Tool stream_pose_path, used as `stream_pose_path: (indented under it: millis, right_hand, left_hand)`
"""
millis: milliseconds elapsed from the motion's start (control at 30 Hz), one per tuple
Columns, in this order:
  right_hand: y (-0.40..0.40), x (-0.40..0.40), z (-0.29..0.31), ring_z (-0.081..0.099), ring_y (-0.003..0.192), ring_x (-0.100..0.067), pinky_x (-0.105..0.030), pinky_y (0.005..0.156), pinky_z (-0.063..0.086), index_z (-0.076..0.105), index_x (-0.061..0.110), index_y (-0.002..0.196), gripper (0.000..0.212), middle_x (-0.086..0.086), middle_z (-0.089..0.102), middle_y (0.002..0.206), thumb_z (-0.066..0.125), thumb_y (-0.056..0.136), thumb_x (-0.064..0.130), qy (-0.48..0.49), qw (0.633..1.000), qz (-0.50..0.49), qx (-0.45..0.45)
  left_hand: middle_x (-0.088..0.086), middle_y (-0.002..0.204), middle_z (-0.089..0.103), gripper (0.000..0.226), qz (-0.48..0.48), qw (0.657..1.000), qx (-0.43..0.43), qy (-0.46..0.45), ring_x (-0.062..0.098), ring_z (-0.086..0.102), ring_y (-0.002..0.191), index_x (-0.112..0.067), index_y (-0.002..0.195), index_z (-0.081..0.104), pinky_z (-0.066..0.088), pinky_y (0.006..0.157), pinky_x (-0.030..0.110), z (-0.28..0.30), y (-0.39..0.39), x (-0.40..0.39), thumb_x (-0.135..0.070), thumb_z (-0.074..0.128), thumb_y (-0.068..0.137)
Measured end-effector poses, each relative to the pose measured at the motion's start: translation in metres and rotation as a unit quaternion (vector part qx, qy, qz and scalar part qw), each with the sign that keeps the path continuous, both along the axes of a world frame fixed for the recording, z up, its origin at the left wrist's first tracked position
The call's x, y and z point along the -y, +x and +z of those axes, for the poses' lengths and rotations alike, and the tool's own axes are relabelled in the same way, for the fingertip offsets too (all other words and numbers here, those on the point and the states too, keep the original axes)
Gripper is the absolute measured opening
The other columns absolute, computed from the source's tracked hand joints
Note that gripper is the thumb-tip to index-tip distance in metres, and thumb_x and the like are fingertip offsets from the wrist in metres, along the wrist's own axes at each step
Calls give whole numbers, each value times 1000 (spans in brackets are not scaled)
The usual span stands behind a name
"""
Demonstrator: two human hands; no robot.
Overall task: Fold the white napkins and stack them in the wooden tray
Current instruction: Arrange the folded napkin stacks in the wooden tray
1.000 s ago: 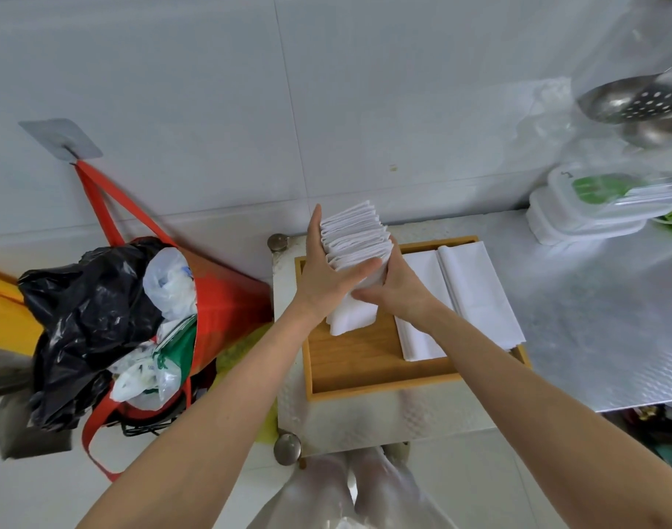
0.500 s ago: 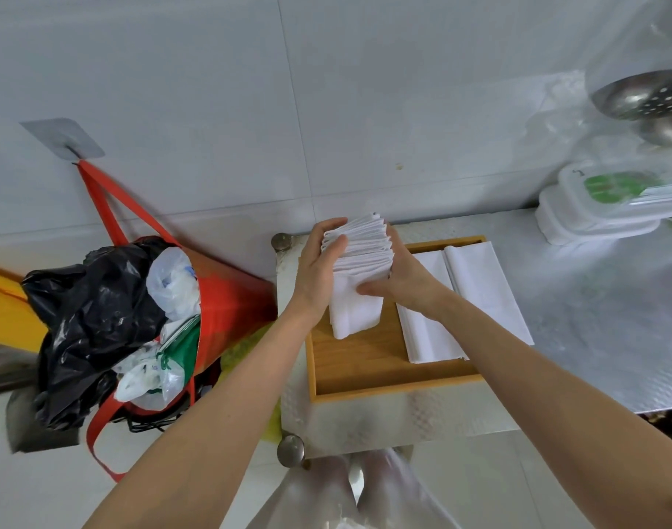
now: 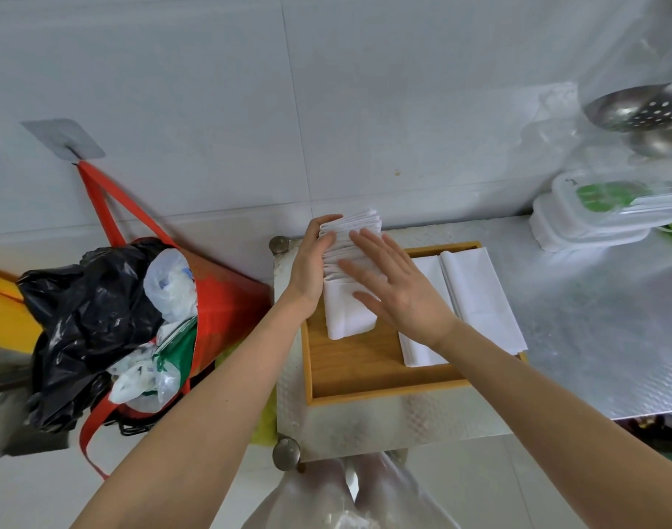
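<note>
A thick stack of folded white napkins [image 3: 349,316] lies in the left part of the wooden tray [image 3: 365,376]. My left hand [image 3: 312,261] curls its fingers over the stack's far left edge and holds it. My right hand [image 3: 391,284] lies flat on top of the stack with straight, spread fingers. A pile of larger unfolded white napkins [image 3: 475,295] rests in the tray's right part, overhanging its right rim.
The tray sits on a metal table [image 3: 594,337] at its left corner. Stacked plastic containers [image 3: 601,219] stand at the back right, with metal ladles [image 3: 643,112] above. A red bag [image 3: 227,299] stuffed with plastic bags hangs from a wall hook to the left.
The stack came down from being held up between both hands to lying in the tray. My right hand let go of its side and now presses flat on top.
</note>
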State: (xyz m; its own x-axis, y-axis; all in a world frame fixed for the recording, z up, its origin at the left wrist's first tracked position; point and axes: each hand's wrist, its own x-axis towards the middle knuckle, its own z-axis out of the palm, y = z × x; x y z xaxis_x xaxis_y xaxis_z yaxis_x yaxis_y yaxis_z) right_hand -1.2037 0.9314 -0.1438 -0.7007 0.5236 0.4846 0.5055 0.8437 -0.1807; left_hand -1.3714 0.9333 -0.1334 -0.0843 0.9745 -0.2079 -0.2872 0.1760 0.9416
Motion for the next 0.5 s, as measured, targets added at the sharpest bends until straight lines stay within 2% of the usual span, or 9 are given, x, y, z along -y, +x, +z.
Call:
stream_pose_path:
  millis: [133,300,400,500]
  right_hand:
    - [0,2,5,35,138,-33,-52,114,28,61,7,126,36,-19,47,141,63,92,15,18,1000,-1,4]
    - [-6,1,10,48,129,-33,-49,111,34,62,4,124,33,-17,57,131,62,92,11,35,999,-18,1]
    - [-11,3,12,59,116,-32,-44,100,47,64,1,121,34,-16,64,119,67,88,8,41,999,-30,-11]
    - [-10,4,12,63,103,-29,-39,91,52,67,1,115,30,-14,67,109,69,85,8,63,997,-39,-18]
  left_hand:
    - [8,106,65,22,-2,1000,-4,-8,24,64,94,-19,114,55,53,76,34,1,0,0,-16,41,99]
    - [10,106,65,21,-20,1000,6,-5,25,63,94,-20,113,56,51,79,38,1,-1,1,-16,40,99]
    - [10,105,64,22,-25,1000,11,-1,25,61,95,-20,113,56,50,82,40,0,-2,2,-16,39,99]
    - [8,102,63,22,-28,1000,10,3,23,61,93,-20,112,56,51,79,37,0,-2,3,-16,39,99]
